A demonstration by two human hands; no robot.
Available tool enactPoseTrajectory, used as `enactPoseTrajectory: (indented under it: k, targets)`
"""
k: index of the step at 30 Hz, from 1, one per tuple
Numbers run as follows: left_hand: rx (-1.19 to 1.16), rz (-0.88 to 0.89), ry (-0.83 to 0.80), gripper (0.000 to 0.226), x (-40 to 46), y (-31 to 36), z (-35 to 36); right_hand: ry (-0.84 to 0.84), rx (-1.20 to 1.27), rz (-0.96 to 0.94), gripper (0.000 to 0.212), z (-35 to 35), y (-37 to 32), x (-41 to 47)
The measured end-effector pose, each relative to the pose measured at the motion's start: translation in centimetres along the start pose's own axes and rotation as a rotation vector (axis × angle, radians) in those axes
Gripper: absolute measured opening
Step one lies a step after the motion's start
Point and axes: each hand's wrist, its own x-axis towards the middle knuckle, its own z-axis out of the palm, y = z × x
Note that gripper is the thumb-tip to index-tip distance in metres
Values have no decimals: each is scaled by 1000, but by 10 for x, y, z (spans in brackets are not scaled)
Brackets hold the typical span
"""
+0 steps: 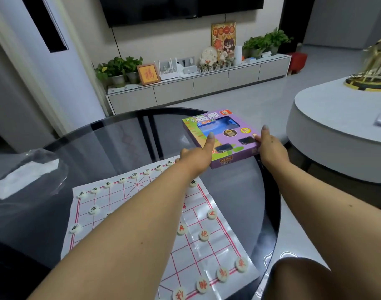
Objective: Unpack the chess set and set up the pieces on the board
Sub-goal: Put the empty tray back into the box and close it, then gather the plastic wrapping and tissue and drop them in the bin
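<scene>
While both thumbs lie on top, curled fingers (pixel 257 138) grip the box (pixel 223 137) between them.

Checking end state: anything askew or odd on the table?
Mostly tidy. The board sheet lies askew, its near-right corner overhanging the glass table edge. Both hands hold the purple box at the far rim.
</scene>
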Motion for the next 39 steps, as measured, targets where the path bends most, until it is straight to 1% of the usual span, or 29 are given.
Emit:
enactPoseTrajectory:
  k: [2, 7, 9, 10, 11, 13, 14, 15, 17, 19, 20, 23, 24, 26, 27, 29, 32, 35, 39]
  targets:
    - [-8, -6, 3, 104, -8, 0, 2, 10, -1, 0, 76, -3, 2, -6]
    - [-38, -19, -23, 95, -23, -1, 3, 20, -82, 6, 74, -10, -2, -16]
    - [-39, -8, -17, 92, -27, -1, 1, 55, -158, -36, 67, -11, -6, -19]
    - [-30, -2, -6, 94, -29, -3, -2, 85, -179, -65, 62, -11, -10, -23]
    - [-23, 10, 9, 102, -31, -5, -5, 113, -189, -114, 57, -10, -16, -26]
    - [-29, 32, 50, 127, -30, -16, -17, 119, -135, -222, 45, -2, -31, -34]
    - [-51, 31, 79, 136, -28, -25, -24, 101, -120, -274, 41, 4, -40, -39]
    - [-72, 23, 103, 140, -27, -34, -32, 68, -104, -311, 41, 11, -50, -46]
    - [-107, 12, 145, 139, -35, -54, -50, -9, -83, -394, 52, 25, -70, -63]
    - [-115, 30, 194, 134, -46, -76, -68, -100, -59, -471, 59, 41, -85, -84]
    - [-103, 28, 224, 128, -54, -86, -77, -170, -53, -504, 60, 49, -90, -94]
    - [-56, 36, 301, 88, -71, -120, -97, -405, -28, -550, 63, 75, -100, -121]
    - [-37, 45, 327, 79, -77, -131, -101, -463, -50, -562, 65, 82, -103, -130]
    - [7, 45, 343, 73, -93, -148, -106, -550, -132, -599, 68, 95, -107, -145]
    - [30, 26, 337, 72, -101, -155, -107, -581, -179, -617, 65, 100, -109, -152]
    - [96, -22, 301, 71, -115, -163, -108, -619, -302, -665, 59, 106, -112, -162]
    - [222, -53, 211, 64, -129, -167, -104, -632, -471, -732, 58, 114, -115, -170]
    - [281, -50, 180, 62, -125, -173, -103, -628, -536, -740, 62, 121, -118, -169]
    - [334, -70, 174, 68, -111, -179, -106, -622, -593, -725, 65, 126, -124, -165]
